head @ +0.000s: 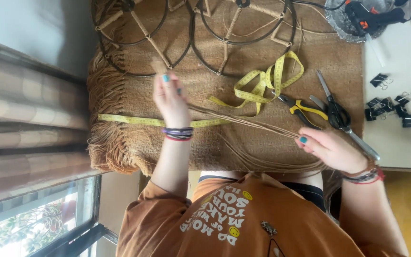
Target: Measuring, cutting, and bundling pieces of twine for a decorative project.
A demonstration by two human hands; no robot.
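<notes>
A bundle of thin tan raffia strands (243,121) runs taut across a coarse brown burlap mat (338,66), stretched between the two hands. The strands are flat, dry and fibrous, gathered tight at each end and fanning slightly loose in the middle; a second sweep of them curves along the mat's near edge toward the person's body.

The left hand (171,97) pinches one end of the bundle, fingers closed on it and the thumb pressed in, nails painted teal, several braided bands at the wrist. The right hand (331,150) is closed on the other end, fingers curled around the gathered strands, with beaded bracelets on its wrist.

Under the strands a yellow measuring tape (129,120) lies flat across the mat, passing beneath the left wrist and then looping in loose folds further up. The mat's edge beside the left hand is a thick shaggy fringe (108,143) of the same fibre.

Beyond the left hand lie round dark wire frames (134,43), their spokes wrapped in tan cord. Just beside the right hand lie yellow-handled pliers (303,110) and black-handled scissors (338,114). On the white bench (400,147) sit black binder clips (391,107), and a black and orange glue gun (369,14) rests on a foil dish.
</notes>
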